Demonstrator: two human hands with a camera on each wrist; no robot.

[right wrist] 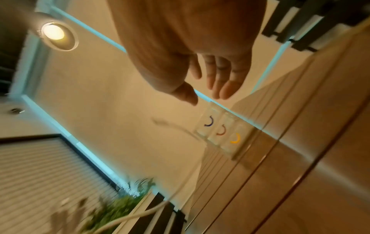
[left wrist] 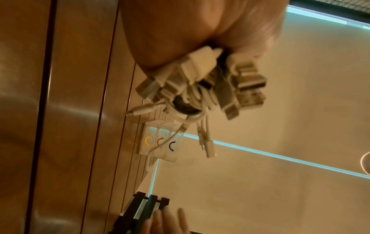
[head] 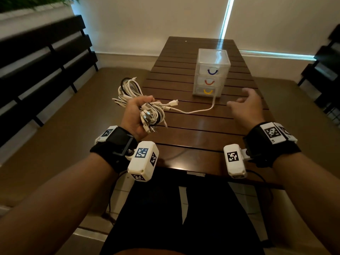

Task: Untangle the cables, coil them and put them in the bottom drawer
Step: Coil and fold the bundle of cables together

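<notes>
My left hand (head: 137, 112) grips a bundle of white cables (head: 132, 94) above the table's left edge, with plugs (left wrist: 210, 76) sticking out below the fist. One white cable (head: 198, 110) trails from the bundle across the table to the bottom drawer (head: 207, 92), the one with the yellow handle. The clear three-drawer box (head: 211, 70) stands mid-table with all drawers closed; it also shows in the wrist views (left wrist: 160, 142) (right wrist: 222, 131). My right hand (head: 244, 105) hovers in front of the box, fingers spread and empty (right wrist: 218, 76).
The slatted wooden table (head: 202, 129) runs away from me toward a white wall. Dark slatted benches (head: 42, 70) stand left, another dark bench (head: 325, 67) right. A plant (right wrist: 120, 204) sits behind the left bench.
</notes>
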